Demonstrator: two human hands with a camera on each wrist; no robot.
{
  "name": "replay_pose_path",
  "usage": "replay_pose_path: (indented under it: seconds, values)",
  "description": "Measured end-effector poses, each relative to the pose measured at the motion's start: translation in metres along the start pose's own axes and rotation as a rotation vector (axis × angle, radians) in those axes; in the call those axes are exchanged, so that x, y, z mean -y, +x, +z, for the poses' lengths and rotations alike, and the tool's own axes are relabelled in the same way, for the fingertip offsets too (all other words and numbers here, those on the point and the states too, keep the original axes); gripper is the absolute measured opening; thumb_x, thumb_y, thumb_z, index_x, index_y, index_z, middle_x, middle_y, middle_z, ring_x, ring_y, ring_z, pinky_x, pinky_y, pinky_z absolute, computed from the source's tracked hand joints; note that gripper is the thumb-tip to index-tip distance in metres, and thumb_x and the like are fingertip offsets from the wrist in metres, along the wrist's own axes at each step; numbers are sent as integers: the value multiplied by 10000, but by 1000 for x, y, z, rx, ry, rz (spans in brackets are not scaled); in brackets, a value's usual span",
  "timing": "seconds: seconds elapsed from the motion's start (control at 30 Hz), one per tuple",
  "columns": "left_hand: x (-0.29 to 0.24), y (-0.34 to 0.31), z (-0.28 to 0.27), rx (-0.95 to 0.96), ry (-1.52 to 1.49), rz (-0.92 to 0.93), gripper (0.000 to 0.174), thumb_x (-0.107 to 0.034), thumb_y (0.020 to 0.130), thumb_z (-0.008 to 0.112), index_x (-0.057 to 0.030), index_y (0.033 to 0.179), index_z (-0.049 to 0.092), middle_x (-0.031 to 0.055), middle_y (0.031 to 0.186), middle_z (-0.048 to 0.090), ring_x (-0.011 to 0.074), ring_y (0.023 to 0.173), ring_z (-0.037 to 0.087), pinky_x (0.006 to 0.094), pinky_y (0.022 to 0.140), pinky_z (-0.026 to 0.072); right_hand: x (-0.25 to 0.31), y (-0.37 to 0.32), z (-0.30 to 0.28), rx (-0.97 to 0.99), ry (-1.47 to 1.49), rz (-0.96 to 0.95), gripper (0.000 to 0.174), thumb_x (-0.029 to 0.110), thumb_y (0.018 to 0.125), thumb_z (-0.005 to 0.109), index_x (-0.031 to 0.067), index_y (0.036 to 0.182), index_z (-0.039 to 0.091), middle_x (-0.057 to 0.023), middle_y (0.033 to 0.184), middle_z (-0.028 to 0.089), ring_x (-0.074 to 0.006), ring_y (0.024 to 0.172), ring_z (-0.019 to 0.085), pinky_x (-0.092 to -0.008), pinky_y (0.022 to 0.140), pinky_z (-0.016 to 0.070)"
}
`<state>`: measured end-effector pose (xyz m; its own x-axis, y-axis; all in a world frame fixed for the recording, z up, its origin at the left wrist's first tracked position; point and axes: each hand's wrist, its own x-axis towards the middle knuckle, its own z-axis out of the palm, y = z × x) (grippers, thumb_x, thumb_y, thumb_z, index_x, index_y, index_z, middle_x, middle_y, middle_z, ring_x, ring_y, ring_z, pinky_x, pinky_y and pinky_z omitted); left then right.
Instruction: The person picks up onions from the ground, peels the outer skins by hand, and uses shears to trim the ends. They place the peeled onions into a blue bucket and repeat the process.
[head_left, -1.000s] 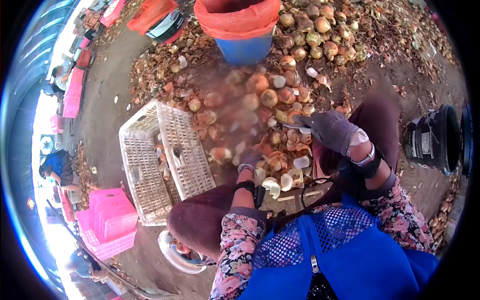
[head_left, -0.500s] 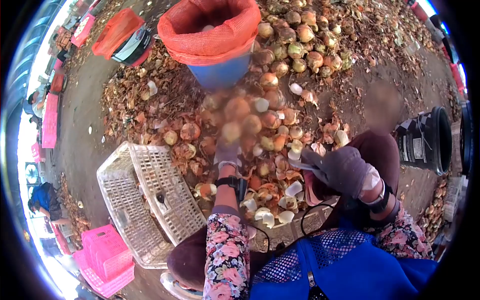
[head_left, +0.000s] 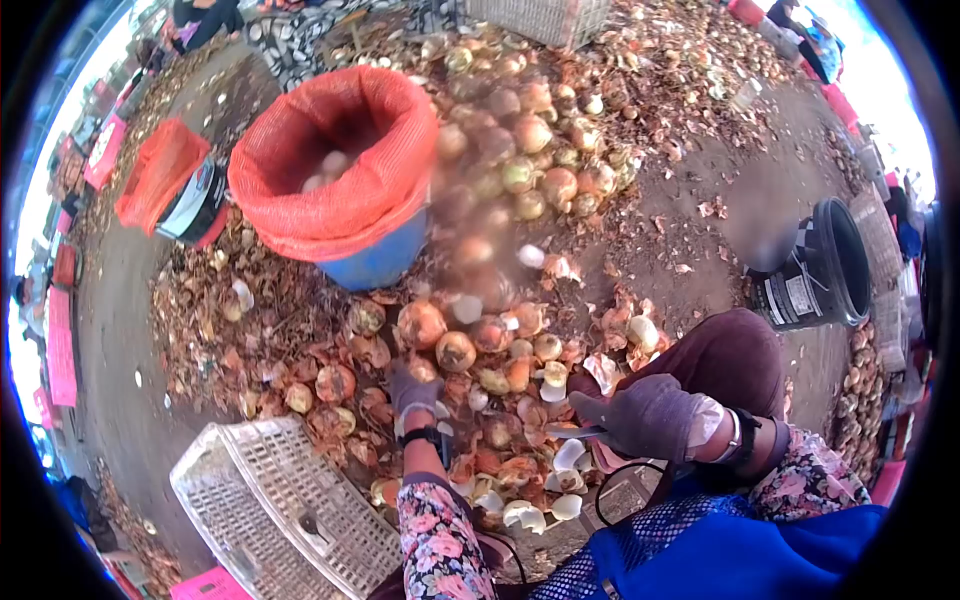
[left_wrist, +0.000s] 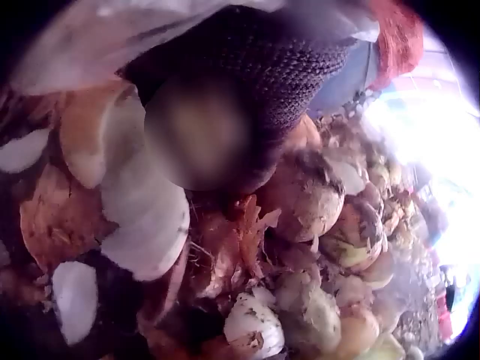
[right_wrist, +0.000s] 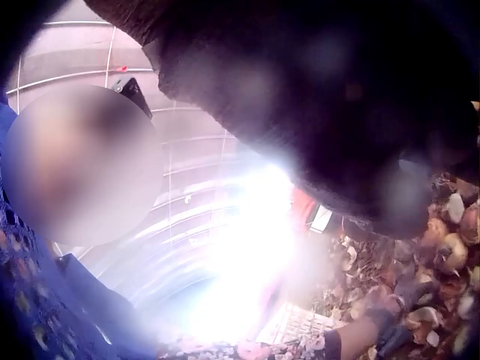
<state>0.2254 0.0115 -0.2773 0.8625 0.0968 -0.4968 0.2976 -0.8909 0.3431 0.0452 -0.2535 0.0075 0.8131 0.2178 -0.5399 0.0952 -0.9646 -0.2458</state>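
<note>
In the head view my gloved left hand [head_left: 415, 395] reaches down into the heap and touches an onion [head_left: 422, 369] at its fingertips; how its fingers lie is unclear. The left wrist view has the dark glove [left_wrist: 247, 82] close above a brown onion [left_wrist: 304, 196], with pale peeled layers [left_wrist: 142, 202] beside it. Over by the right knee, my gloved right hand [head_left: 650, 418] grips a knife, its blade [head_left: 575, 432] pointing left over the peelings. The right wrist view holds only the dark underside of the glove [right_wrist: 315, 97], fingers unclear.
A blue bucket [head_left: 375, 255] lined with red mesh [head_left: 300, 215] stands beyond the left hand, whitish onions inside. A white crate [head_left: 285, 500] lies at lower left. Further out are an onion pile [head_left: 560, 185], a black bucket [head_left: 810, 275] and a red-topped bucket [head_left: 190, 205].
The head view has shifted, showing more of the ground ahead. The left arm has stretched forward from near the lap to the onions. The right hand stays by the knee with the knife.
</note>
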Motion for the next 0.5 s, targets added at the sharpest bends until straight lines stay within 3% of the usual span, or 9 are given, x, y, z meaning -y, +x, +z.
replay_pose_path:
  seconds: [0.1, 0.13, 0.17, 0.2, 0.27, 0.37, 0.4, 0.43, 0.5]
  values:
    - [43, -7, 20, -47, -477, -12, 1111, -298, 591, 911, -39, 1495, 320, 209, 1423, 479, 348, 1294, 480, 359, 1088, 396, 7, -6, -22, 61, 160, 70, 516, 199, 886, 567, 93, 1369, 421, -158, 828, 632, -349, 699, 685, -475, 549, 514]
    - [68, -3, 42, -151, -610, -52, 1071, -284, 602, 913, -35, 1478, 349, 198, 1390, 504, 344, 1235, 519, 367, 1049, 429, 6, -8, -25, 82, 235, 53, 537, 187, 908, 548, 106, 1417, 398, -180, 925, 602, -356, 743, 682, -489, 589, 523]
    - [81, -3, 57, -255, -742, -92, 1032, -270, 612, 914, -31, 1461, 378, 188, 1358, 529, 341, 1175, 558, 374, 1009, 462, -1, -7, -9, -49, 228, -71, 535, 173, 910, 545, 111, 1421, 399, -183, 953, 593, -355, 733, 680, -488, 590, 525]
    - [65, -31, 40, -163, -1118, -248, 826, -271, 695, 874, -34, 1375, 469, 161, 1278, 568, 314, 1050, 616, 399, 901, 531, -14, 0, 21, -180, 218, -196, 534, 160, 912, 541, 116, 1425, 400, -185, 981, 583, -355, 722, 677, -488, 591, 528]
    - [63, -47, 22, 178, -1498, -190, 699, -314, 763, 817, -43, 1325, 502, 133, 1222, 589, 280, 993, 633, 396, 835, 552, -2, -12, -5, -88, 224, -176, 595, 105, 898, 547, 173, 1466, 381, -168, 1051, 553, -344, 713, 673, -453, 605, 539]
    - [5, -106, -41, 546, -1673, 95, 599, -430, 842, 713, -60, 1276, 530, 88, 1144, 612, 236, 963, 636, 399, 813, 557, -5, -15, 8, -335, 310, -246, 694, 84, 865, 571, 235, 1502, 342, -158, 1099, 538, -324, 739, 677, -407, 621, 544]
    - [-11, -116, -55, 558, -1658, 198, 670, -470, 824, 723, -67, 1315, 511, 102, 1211, 596, 267, 1047, 619, 443, 864, 551, -8, -13, 10, -390, 404, -281, 714, 77, 864, 568, 289, 1508, 345, -133, 1156, 525, -305, 726, 678, -382, 616, 544]
    - [-33, -132, -74, 570, -1641, 302, 741, -510, 806, 733, -74, 1354, 491, 116, 1278, 580, 297, 1131, 602, 487, 915, 546, -7, -20, -3, -380, 572, -319, 611, 89, 913, 528, 249, 1491, 411, -190, 1171, 564, -334, 737, 663, -397, 651, 539]
    - [-80, -184, -112, 576, -1631, 464, 771, -528, 796, 731, -72, 1365, 482, 113, 1286, 580, 290, 1134, 608, 482, 940, 537, -9, -25, -6, -513, 712, -425, 608, 65, 913, 521, 208, 1494, 413, -197, 1069, 620, -289, 715, 662, -373, 663, 525]
